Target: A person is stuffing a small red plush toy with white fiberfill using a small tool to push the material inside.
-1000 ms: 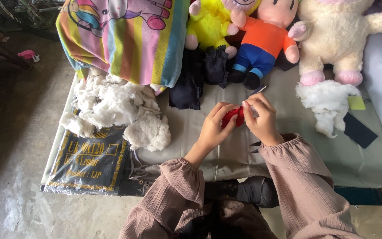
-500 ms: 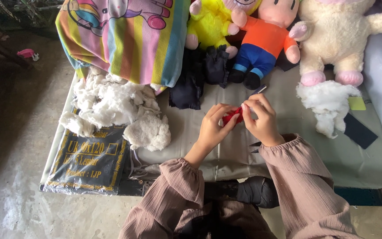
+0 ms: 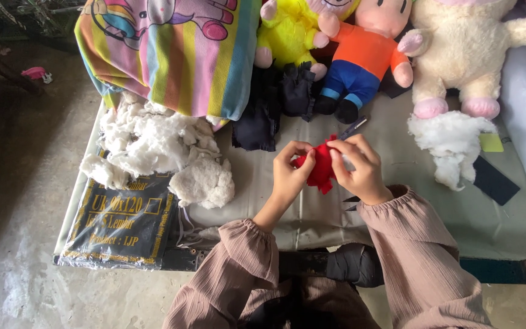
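Red fabric, small and soft, is pinched between both hands just above the near edge of the worktop [image 3: 397,213]. The left hand [image 3: 290,173] curls its fingers round the left side of the red plush piece [image 3: 321,172]; the right hand [image 3: 360,167] grips the other side, and a thin grey tool [image 3: 353,128] pokes out past its fingertips, possibly scissors or tweezers, hard to tell from here. That red piece looks limp and flat, so by my reading it is not yet filled. White stuffing [image 3: 159,152] sits in a loose heap well to the left of the red piece, untouched right now, and a smaller tuft [image 3: 448,137] lies to the right. Beyond the red piece, finished-looking soft toys line up: a yellow one [image 3: 287,36], an orange-shirted doll [image 3: 366,55], a cream plush [image 3: 458,55]. Plenty looks left to do on this one.
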